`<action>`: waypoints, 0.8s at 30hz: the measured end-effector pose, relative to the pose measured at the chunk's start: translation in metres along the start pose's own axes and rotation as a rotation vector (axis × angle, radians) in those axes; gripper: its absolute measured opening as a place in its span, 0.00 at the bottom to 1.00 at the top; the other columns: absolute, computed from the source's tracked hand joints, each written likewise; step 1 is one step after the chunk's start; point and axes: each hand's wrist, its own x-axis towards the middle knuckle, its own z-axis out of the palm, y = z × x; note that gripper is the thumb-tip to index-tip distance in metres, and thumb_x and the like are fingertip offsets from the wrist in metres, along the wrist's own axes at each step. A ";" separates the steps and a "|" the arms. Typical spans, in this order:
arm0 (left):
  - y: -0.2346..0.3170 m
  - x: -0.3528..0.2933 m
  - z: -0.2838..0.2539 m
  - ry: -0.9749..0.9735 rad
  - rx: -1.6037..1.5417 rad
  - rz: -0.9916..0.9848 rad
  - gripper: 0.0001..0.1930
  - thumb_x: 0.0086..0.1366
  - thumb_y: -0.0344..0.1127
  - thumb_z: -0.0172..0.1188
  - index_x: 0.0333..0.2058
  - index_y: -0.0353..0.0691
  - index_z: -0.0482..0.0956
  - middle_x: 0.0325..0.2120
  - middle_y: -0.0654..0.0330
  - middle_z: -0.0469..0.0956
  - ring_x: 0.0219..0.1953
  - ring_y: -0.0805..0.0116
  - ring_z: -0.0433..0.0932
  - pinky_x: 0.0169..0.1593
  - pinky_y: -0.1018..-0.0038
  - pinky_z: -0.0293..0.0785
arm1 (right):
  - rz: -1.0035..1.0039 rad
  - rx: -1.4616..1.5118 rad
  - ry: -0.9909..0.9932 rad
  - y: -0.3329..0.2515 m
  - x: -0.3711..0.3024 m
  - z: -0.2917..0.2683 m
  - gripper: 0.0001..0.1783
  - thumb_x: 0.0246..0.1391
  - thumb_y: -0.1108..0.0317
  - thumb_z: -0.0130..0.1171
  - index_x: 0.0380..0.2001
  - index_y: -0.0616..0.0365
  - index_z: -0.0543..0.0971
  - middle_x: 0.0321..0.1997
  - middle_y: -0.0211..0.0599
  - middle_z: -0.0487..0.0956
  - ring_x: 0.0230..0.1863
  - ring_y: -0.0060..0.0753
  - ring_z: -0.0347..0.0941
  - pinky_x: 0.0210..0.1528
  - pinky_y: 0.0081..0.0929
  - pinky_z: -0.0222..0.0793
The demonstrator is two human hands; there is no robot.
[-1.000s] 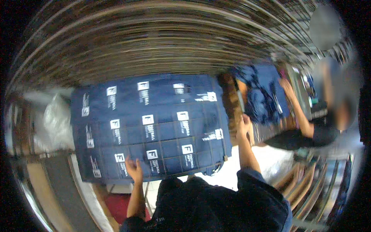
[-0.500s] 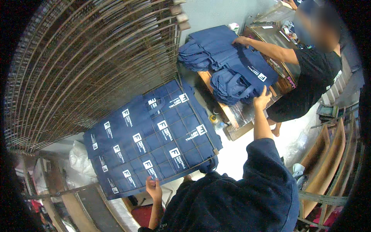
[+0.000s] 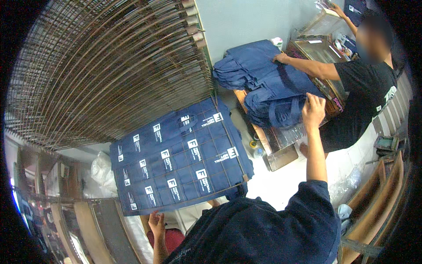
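Note:
My left hand (image 3: 157, 223) is beside the near edge of a wire drying rack, fingers loosely bent and apart, with nothing visible in it. Navy tote bags (image 3: 165, 155) with white prints lie in rows on that rack. To the right, my right hand (image 3: 314, 110) is raised, its fingers closed at the near edge of the top navy tote bag (image 3: 281, 75) on a stack. The fingertips' grip is partly hidden. Across the stack, a co-worker's hand (image 3: 281, 58) rests on the bags; the other hand (image 3: 337, 10) reaches toward a frame at the back.
Many raised wire racks (image 3: 110, 66) fan out at the upper left. The stack lies on a wooden table (image 3: 262, 141). A co-worker in black (image 3: 367, 83) stands on its far right side. Wooden frames (image 3: 373, 207) lean at the lower right, and clear plastic (image 3: 102, 174) sits at left.
My right hand has risen at the stack's edge, and the top bag's white print no longer shows. My left hand has drawn back toward me. The co-worker's far hand has come further into view.

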 end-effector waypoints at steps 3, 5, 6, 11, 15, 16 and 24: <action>0.003 -0.003 -0.014 -0.141 0.016 0.090 0.13 0.54 0.31 0.60 0.38 0.36 0.72 0.19 0.69 0.66 0.22 0.82 0.64 0.27 0.84 0.63 | -0.109 0.167 0.122 -0.040 0.034 -0.052 0.13 0.39 0.77 0.54 0.33 0.56 0.76 0.32 0.34 0.75 0.37 0.39 0.67 0.42 0.30 0.64; 0.001 0.017 0.005 -0.126 -0.063 0.102 0.14 0.54 0.32 0.60 0.39 0.36 0.72 0.21 0.68 0.69 0.25 0.81 0.67 0.29 0.83 0.65 | -0.190 0.292 0.133 -0.057 0.050 -0.077 0.12 0.40 0.77 0.54 0.33 0.58 0.75 0.31 0.36 0.75 0.37 0.40 0.68 0.41 0.30 0.64; 0.006 0.027 0.029 -0.167 -0.094 0.075 0.14 0.55 0.33 0.60 0.40 0.37 0.71 0.22 0.67 0.71 0.26 0.80 0.68 0.30 0.83 0.66 | -0.236 0.373 0.133 -0.062 0.058 -0.086 0.11 0.41 0.76 0.54 0.33 0.58 0.75 0.31 0.37 0.74 0.36 0.40 0.68 0.40 0.30 0.64; 0.069 0.015 0.171 -0.972 -0.480 -0.503 0.41 0.56 0.70 0.31 0.55 0.41 0.60 0.47 0.49 0.67 0.48 0.55 0.68 0.49 0.60 0.65 | 0.058 0.997 -0.084 -0.124 0.045 -0.060 0.10 0.46 0.75 0.55 0.35 0.63 0.74 0.30 0.36 0.74 0.33 0.25 0.69 0.38 0.22 0.64; 0.115 0.005 0.225 -1.346 -1.176 -0.650 0.50 0.47 0.77 0.33 0.57 0.40 0.56 0.53 0.48 0.62 0.54 0.50 0.62 0.54 0.55 0.59 | 0.119 1.246 -0.288 -0.178 0.022 -0.072 0.08 0.49 0.79 0.49 0.34 0.63 0.74 0.29 0.32 0.74 0.33 0.20 0.68 0.38 0.18 0.63; 0.121 0.006 0.226 -1.384 -1.383 -0.630 0.49 0.47 0.77 0.36 0.56 0.39 0.56 0.53 0.48 0.62 0.54 0.50 0.62 0.54 0.55 0.60 | 0.141 1.287 -0.349 -0.192 0.014 -0.075 0.08 0.49 0.79 0.48 0.33 0.63 0.74 0.29 0.31 0.74 0.33 0.20 0.68 0.38 0.17 0.63; 0.112 0.057 0.190 -0.538 -1.235 -0.258 0.26 0.63 0.54 0.36 0.52 0.42 0.62 0.50 0.57 0.66 0.53 0.57 0.63 0.57 0.58 0.54 | 0.022 1.377 -0.308 -0.216 -0.017 -0.072 0.05 0.50 0.75 0.51 0.31 0.59 0.76 0.30 0.29 0.75 0.34 0.18 0.68 0.38 0.18 0.63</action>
